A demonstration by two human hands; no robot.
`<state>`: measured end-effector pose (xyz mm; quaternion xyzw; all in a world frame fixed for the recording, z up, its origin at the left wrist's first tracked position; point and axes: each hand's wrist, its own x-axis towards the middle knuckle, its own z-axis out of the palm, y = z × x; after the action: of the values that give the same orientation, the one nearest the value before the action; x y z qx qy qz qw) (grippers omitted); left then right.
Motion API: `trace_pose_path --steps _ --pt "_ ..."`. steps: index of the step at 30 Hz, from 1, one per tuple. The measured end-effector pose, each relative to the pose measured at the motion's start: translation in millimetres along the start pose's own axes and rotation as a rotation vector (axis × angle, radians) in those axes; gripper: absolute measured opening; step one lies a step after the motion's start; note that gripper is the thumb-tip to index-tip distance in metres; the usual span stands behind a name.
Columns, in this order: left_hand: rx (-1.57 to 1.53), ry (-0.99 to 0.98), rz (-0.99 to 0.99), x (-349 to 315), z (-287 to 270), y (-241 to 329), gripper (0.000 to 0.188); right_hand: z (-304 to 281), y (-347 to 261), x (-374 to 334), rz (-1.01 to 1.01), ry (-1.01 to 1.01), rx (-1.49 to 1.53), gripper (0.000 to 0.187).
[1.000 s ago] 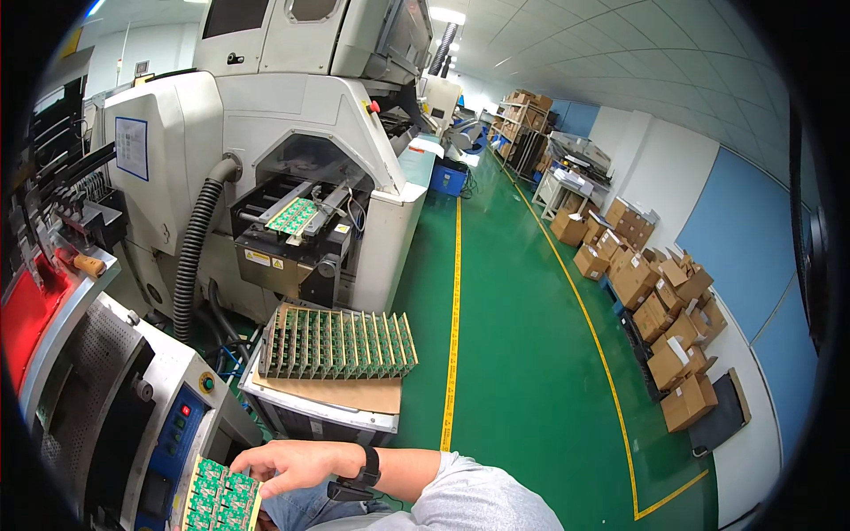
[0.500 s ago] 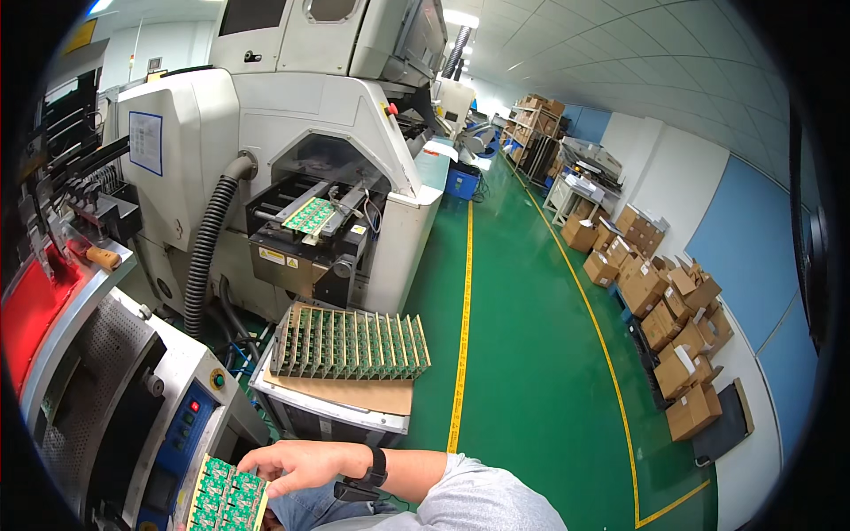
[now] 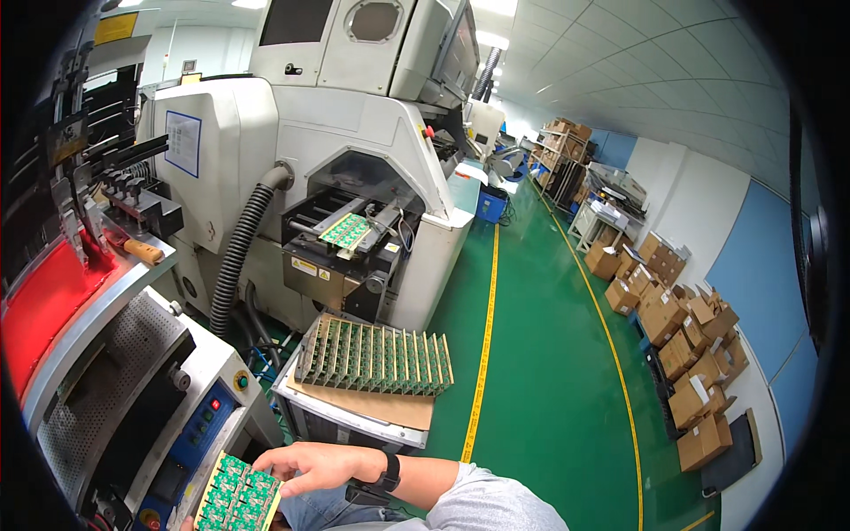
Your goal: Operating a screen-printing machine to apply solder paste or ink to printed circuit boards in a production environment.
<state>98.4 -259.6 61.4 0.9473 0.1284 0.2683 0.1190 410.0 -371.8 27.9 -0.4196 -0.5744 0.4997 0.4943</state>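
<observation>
A green circuit board panel [image 3: 237, 497] with pale edge strips is held low at the bottom left, tilted. My right hand [image 3: 314, 465] reaches to it from the right, with thumb and fingers closed at its upper right edge. Of my left hand [image 3: 188, 524] only bits of skin show at the panel's lower sides; it supports the panel there, and the rest is hidden or out of view. Beyond my hands, a row of similar panels [image 3: 376, 358] stands on edge on brown cardboard [image 3: 363, 403] over a white-topped cart.
Ahead, a large white machine [image 3: 354, 119] has another green panel [image 3: 345, 232] on its rails. At left stands a machine with a red paste-covered surface [image 3: 62, 296] and a blue control panel [image 3: 197, 434]. Cardboard boxes [image 3: 677, 354] line the right wall beyond the green floor [image 3: 549, 354].
The view has swung left, so the surroundings sit farther right in the picture. My right hand stays at the panel's edge, with little change of grip.
</observation>
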Motion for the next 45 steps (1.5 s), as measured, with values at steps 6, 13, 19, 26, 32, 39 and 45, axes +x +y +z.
trace_pose_path --steps 6,13,19,26,32,39,45 --pt "-0.019 0.017 -0.017 -8 1 -7 0.081 2 -6 6 0.010 -0.041 0.005 0.056" --pt "-0.069 0.049 -0.014 -16 -3 -15 0.081 6 -5 14 0.005 -0.058 -0.027 0.055" --pt "-0.096 0.103 -0.023 -24 -8 -19 0.080 12 1 25 0.042 -0.117 0.034 0.053" --pt "-0.094 0.154 -0.085 -41 -11 -29 0.077 22 5 43 0.095 -0.172 0.048 0.051" --pt "-0.115 0.193 -0.116 -53 -14 -39 0.073 31 -7 58 0.140 -0.203 -0.056 0.051" --pt "-0.131 0.353 -0.130 -84 -7 -63 0.070 48 -50 84 -0.008 -0.095 -0.480 0.050" --pt "-0.115 0.565 -0.245 -94 -13 -73 0.071 79 -133 110 -0.699 -0.019 -0.882 0.041"
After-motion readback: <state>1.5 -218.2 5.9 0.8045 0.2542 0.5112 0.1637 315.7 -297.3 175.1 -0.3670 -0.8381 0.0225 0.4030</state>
